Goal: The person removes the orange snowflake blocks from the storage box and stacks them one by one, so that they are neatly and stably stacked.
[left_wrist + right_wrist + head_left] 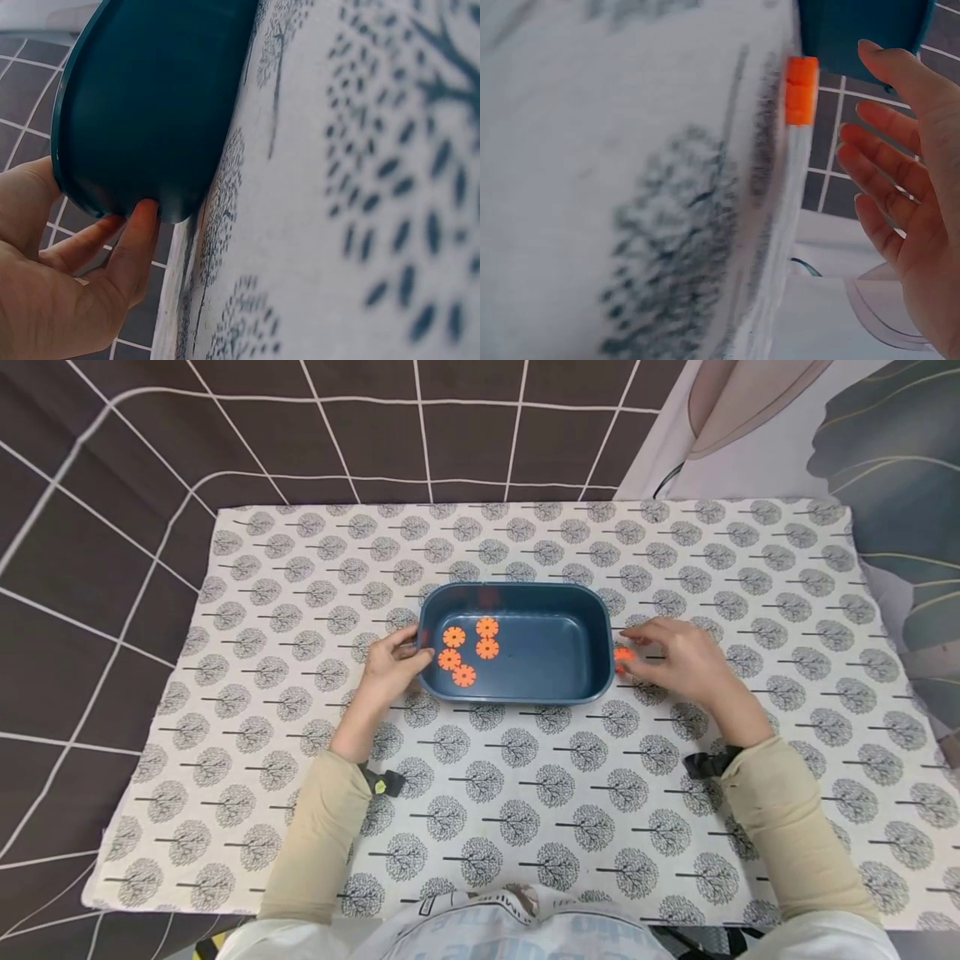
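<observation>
A dark blue rectangular basin (551,647) with rounded corners sits on the table. Several orange notched plastic discs (464,676) lie flat on its floor, toward the left side. My left hand (388,668) holds the basin's left end; in the left wrist view its thumb is at the rim and its fingertips (146,214) touch the outer wall. Just outside the right end is another orange notched piece (623,654), thick and edge-on in the right wrist view. My right hand (678,658) is beside it, fingers loosely spread, with nothing seen in its grasp.
A white cloth with grey tree prints (517,810) covers the table. Dark curtain with a white grid (375,435) hangs behind and at the left. Pale fabric with large leaf shapes (892,468) hangs at the right.
</observation>
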